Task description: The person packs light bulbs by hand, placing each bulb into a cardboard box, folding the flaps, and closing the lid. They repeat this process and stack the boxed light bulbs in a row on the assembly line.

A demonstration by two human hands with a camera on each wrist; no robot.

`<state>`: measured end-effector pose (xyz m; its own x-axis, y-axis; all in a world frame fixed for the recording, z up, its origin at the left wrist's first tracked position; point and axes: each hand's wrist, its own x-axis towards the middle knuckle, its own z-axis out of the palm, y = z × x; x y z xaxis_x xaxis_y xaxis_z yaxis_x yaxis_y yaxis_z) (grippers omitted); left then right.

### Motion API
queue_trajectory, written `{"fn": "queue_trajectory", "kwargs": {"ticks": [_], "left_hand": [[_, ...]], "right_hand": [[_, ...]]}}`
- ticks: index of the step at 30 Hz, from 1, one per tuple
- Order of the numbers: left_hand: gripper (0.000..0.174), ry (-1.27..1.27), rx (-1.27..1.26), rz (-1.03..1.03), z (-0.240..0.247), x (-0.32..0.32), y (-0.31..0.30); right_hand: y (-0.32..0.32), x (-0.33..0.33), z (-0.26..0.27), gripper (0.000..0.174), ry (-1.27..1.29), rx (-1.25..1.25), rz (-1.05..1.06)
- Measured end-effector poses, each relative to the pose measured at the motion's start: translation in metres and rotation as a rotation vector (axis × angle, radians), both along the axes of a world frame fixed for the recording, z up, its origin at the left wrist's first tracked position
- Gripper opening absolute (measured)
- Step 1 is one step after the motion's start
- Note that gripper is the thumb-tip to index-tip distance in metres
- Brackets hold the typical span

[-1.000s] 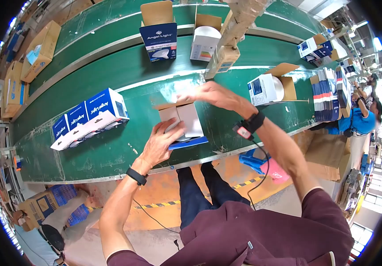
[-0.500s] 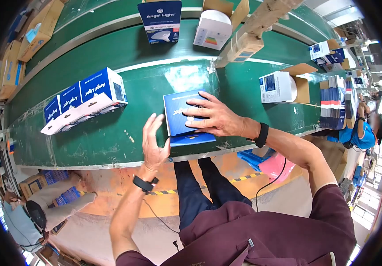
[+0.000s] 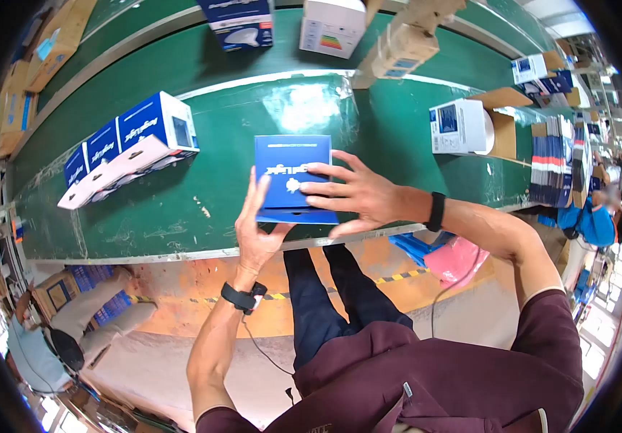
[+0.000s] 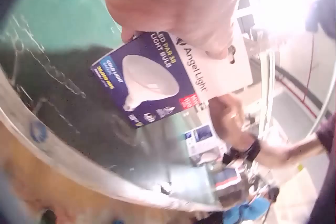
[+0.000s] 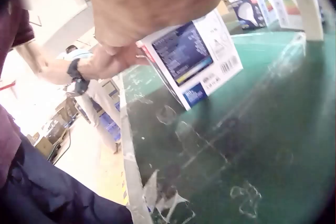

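Half a second ago your left hand [image 3: 253, 234] was off the blue Angel Light bulb box [image 3: 289, 150]; now its fingers lie along the box's left side. The box sits squarer to you, printed panel up, and your right hand [image 3: 372, 198] has moved toward its right edge.

The box is on the green work surface [image 3: 217, 166], near your edge. Left of it stands a row of three Angel Light boxes [image 3: 116, 141]; well to its right are an open white box [image 3: 459, 126] and, beyond that, stacked flat cartons [image 3: 550, 162]. Below and right of it, a pink bag [image 3: 457, 261] lies beside striped floor tape [image 3: 397, 276].

Your left hand is open, fingers straight, thumb spread near the front flap. Your right is open too, spread fingers resting on the printed panel.
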<state>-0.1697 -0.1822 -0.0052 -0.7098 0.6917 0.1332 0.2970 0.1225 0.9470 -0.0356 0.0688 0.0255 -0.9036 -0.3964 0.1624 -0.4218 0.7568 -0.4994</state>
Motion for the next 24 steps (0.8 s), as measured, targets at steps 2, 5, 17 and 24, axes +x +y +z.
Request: {"fn": "queue_trajectory", "kwargs": {"ticks": [2, 5, 17, 24], "left_hand": [[0.076, -0.103, -0.002, 0.022, -0.002, 0.009, 0.000], [0.066, -0.154, 0.012, 0.021, -0.010, 0.006, -0.002], [0.055, -0.481, 0.107, 0.309, 0.005, 0.033, 0.033], [0.057, -0.546, 0.083, 0.204, 0.005, 0.016, 0.040]], "right_hand": [[0.003, -0.004, -0.012, 0.058, 0.067, 0.009, -0.001], [0.005, -0.002, -0.024, 0.049, 0.099, -0.059, -0.048], [-0.093, -0.012, -0.029, 0.070, 0.071, -1.031, -1.156], [-0.076, -0.014, -0.033, 0.070, -0.144, -1.088, -1.126]]}}
